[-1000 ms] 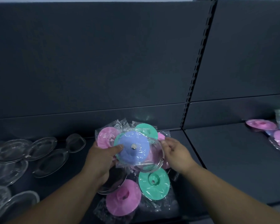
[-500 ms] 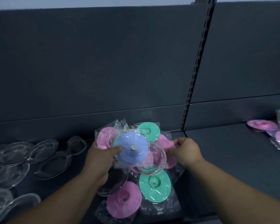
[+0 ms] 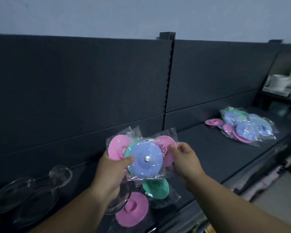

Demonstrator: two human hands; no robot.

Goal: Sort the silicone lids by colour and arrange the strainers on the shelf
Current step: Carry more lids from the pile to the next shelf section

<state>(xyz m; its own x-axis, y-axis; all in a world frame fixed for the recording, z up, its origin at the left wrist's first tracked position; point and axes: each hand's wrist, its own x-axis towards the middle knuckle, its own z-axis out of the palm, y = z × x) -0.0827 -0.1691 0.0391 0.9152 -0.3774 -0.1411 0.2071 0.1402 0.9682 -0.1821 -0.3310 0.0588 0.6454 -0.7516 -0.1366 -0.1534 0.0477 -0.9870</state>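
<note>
My left hand (image 3: 112,172) grips a fan of bagged silicone lids: a blue lid (image 3: 145,163) on top, a green one under it and a pink lid (image 3: 117,147) at the back left. My right hand (image 3: 186,159) pinches another bagged pink lid (image 3: 166,145) at the right of the bunch. The bunch is held above the dark shelf (image 3: 213,155). Below it on the shelf lie a green lid (image 3: 156,188) and a pink lid (image 3: 133,211) in bags.
Several clear plastic strainers (image 3: 32,194) lie on the shelf at the left. A pile of bagged blue, pink and green lids (image 3: 247,126) sits on the shelf at the far right. A slotted upright (image 3: 168,78) splits the back panel. White items stand beyond the shelf's right end.
Both hands have lifted the bunch of lids up off the shelf. My right hand now pinches the pink lid at the bunch's right side. The view has turned to the right.
</note>
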